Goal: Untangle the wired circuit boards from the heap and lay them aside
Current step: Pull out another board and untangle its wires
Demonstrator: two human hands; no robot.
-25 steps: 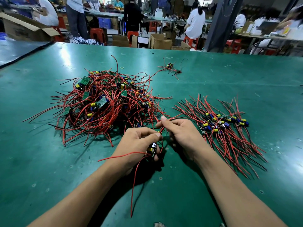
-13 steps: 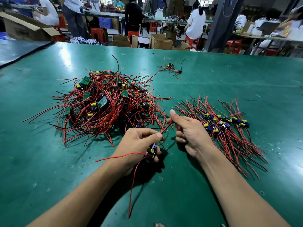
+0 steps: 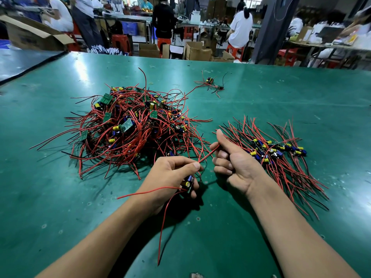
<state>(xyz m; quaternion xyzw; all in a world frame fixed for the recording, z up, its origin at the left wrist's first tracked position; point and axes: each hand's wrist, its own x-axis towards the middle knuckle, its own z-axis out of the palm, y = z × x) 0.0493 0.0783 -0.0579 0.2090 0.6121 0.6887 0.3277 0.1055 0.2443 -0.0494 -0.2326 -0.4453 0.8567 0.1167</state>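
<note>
A tangled heap [image 3: 130, 127] of small green circuit boards with red and black wires lies on the green table [image 3: 261, 93], left of centre. To the right, several sorted boards [image 3: 277, 151] lie side by side with their wires fanned out. My left hand [image 3: 170, 175] grips one small board [image 3: 187, 183] with yellow and blue parts; its red wires trail toward me. My right hand [image 3: 234, 163] has its fingers curled round a red wire [image 3: 206, 156] stretched between both hands, thumb pointing up.
A stray pair of wired boards [image 3: 210, 83] lies farther back on the table. Beyond the far edge are cardboard boxes [image 3: 196, 50], red stools and several people at other benches. A second table [image 3: 20, 61] adjoins at the far left.
My right hand has slid right and slightly up along the red wire, away from my left hand, pulling the wire taut. My left hand has kept the board in place.
</note>
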